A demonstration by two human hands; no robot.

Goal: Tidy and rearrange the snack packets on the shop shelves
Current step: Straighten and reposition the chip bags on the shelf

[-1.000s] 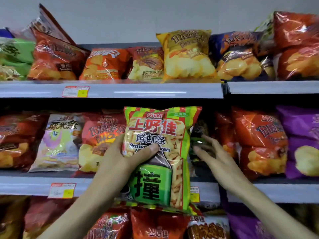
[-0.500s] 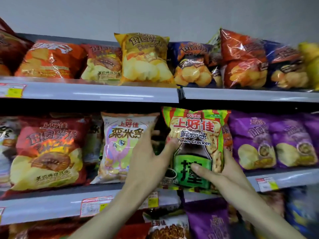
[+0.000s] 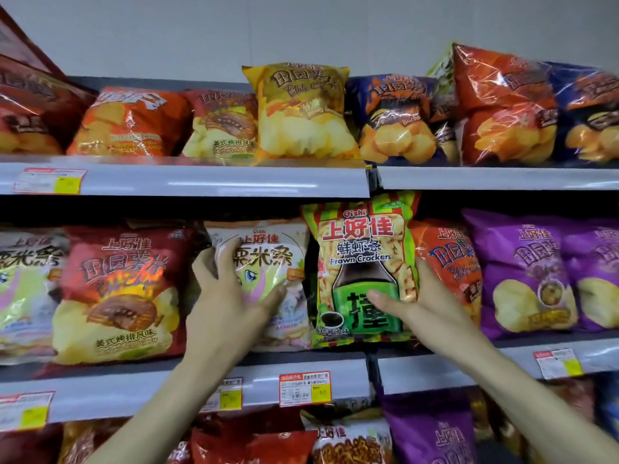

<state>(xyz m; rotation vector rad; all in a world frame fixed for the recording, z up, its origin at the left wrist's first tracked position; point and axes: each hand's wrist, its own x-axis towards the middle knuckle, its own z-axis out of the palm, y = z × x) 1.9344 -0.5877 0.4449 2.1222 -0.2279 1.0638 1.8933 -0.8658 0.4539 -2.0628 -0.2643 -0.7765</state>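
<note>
The green packet [image 3: 361,262] stands upright on the middle shelf [image 3: 134,393], right at the join between two shelf sections, its top corner poking up to the underside of the shelf above. The right hand [image 3: 432,306] clamps it: thumb laid across the printed bottle on the front, fingers hidden behind the right edge, so the bag is pinched at its lower half where it can be steered without tipping. The left hand [image 3: 227,296] lies spread on the face of the white packet [image 3: 268,259] beside it, fingers straight and apart, gripping nothing. I judge it is there to hold that bag leftward and keep open the dark slot between the two, giving the green one room to sit square. On the other side the green packet touches an orange packet [image 3: 445,259], with purple packets [image 3: 522,272] beyond it. A red packet [image 3: 120,293] sits left of the white one. The placing looks nearly finished; pushing the green packet back and flush seems to be what is left.
</note>
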